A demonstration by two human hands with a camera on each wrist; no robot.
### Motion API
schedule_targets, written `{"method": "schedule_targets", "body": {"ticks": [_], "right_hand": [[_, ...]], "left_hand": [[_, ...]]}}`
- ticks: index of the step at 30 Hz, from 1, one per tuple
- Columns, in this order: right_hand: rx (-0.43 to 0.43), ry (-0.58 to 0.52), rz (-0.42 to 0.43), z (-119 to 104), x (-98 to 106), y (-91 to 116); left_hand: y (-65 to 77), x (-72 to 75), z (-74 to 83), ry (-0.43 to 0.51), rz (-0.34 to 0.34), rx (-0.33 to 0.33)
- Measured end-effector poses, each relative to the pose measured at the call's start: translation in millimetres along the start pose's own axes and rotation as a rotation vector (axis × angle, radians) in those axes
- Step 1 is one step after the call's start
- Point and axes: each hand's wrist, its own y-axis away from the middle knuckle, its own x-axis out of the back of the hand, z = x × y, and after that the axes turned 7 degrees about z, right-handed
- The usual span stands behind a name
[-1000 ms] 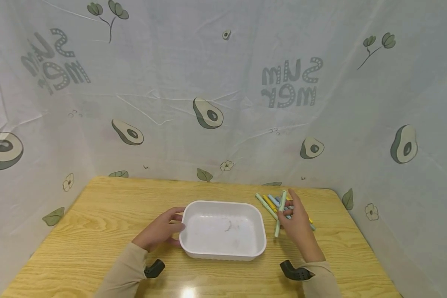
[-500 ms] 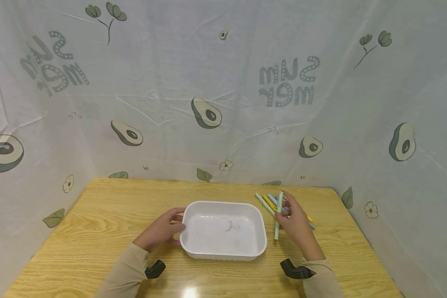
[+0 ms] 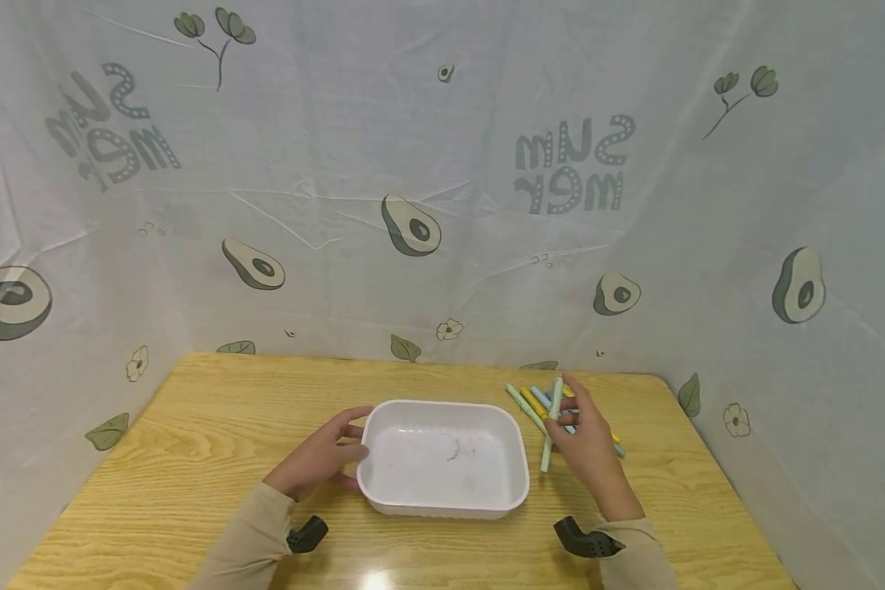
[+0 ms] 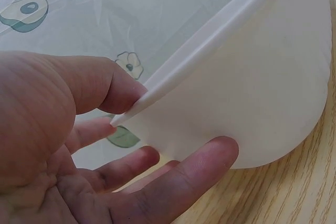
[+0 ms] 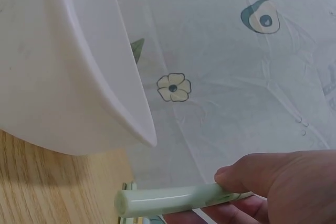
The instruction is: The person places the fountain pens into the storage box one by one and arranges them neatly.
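Note:
A white plastic basin (image 3: 442, 505) stands on the wooden table in front of the person. My left hand (image 3: 321, 456) holds its left end, with the thumb (image 4: 124, 88) on the rim and the other fingers (image 4: 202, 167) spread along the outer wall. To the right of the basin, my right hand (image 3: 587, 441) pinches a pale green pen (image 5: 168, 199) between thumb and fingers. The pen is held above the table, its near end sloping towards the basin. Beneath and behind that hand lie several pens, among them a green pen (image 3: 524, 405), a yellow pen (image 3: 534, 403) and a blue pen (image 3: 538, 392), partly hidden.
The wooden table (image 3: 265, 393) ends at a white printed cloth (image 3: 324, 279) that hangs along its back and sides. Each wrist carries a black mount (image 3: 307, 534). Inside the basin, faint marks show on the bottom.
My right hand has shifted slightly left with the green pen, whose tilt has changed a little. The left hand and the basin stay in place.

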Motion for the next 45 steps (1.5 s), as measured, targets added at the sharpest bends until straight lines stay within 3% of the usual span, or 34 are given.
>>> {"method": "schedule_targets", "body": {"ticks": [19,24,37,45], "right_hand": [[0.066,-0.066,0.028,-10,-3,4],[0.043,-0.077,0.004,-15,-6,6],[0.011,-0.248,-0.062,-28,-15,12],[-0.031,-0.326,-0.134,-38,-39,20]], "left_hand": [[-1.9,0.7,-3.7,-0.003,0.007,0.019],[0.0,1.2,-2.8,0.006,-0.001,0.013],[-0.6,2.6,-4.8,0.016,-0.001,0.015],[-1.0,0.3,-3.6,0.012,0.008,0.014]]}}
